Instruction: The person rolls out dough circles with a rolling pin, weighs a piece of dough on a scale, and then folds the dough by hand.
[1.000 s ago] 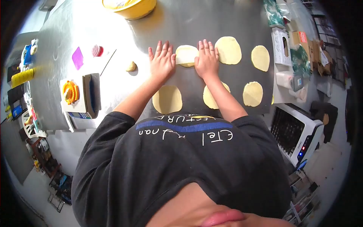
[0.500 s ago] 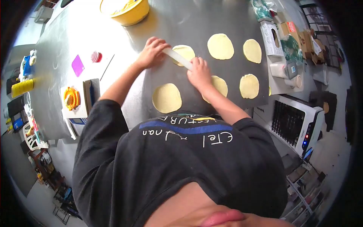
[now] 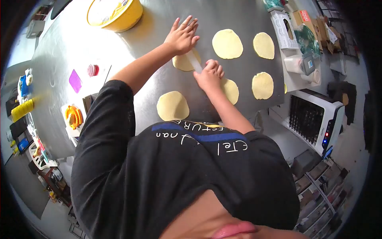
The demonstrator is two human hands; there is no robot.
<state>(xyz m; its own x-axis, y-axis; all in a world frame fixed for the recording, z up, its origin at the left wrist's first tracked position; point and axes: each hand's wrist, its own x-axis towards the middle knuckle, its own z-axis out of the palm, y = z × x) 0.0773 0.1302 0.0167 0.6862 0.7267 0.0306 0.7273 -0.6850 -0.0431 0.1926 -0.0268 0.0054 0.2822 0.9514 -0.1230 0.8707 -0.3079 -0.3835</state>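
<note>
A pale rolling pin point(image 3: 194, 61) lies slanted across a flat dough round point(image 3: 182, 63). My left hand point(image 3: 184, 38) rests over its far end, fingers stretched and spread. My right hand point(image 3: 211, 75) has its fingers curled over the near end. Partly behind my right forearm is another dough round point(image 3: 230, 91). More flattened dough sits around my hands: one round point(image 3: 227, 44) to the right of the pin, one point(image 3: 264, 45) farther right, one point(image 3: 262, 85) below that, and one point(image 3: 173, 106) close to my shirt.
A yellow tub point(image 3: 119, 20) stands at the far left of the metal table point(image 3: 131, 51). At left are a purple card point(image 3: 75, 81), a small red-lidded item point(image 3: 92, 70) and an orange dough press point(image 3: 73, 117). Boxes point(image 3: 284, 30) and containers point(image 3: 293, 63) line the right edge.
My left hand has gone from curled round the pin's end to spread flat and farther forward. The pin is now at a steeper slant. The whole view has shifted slightly.
</note>
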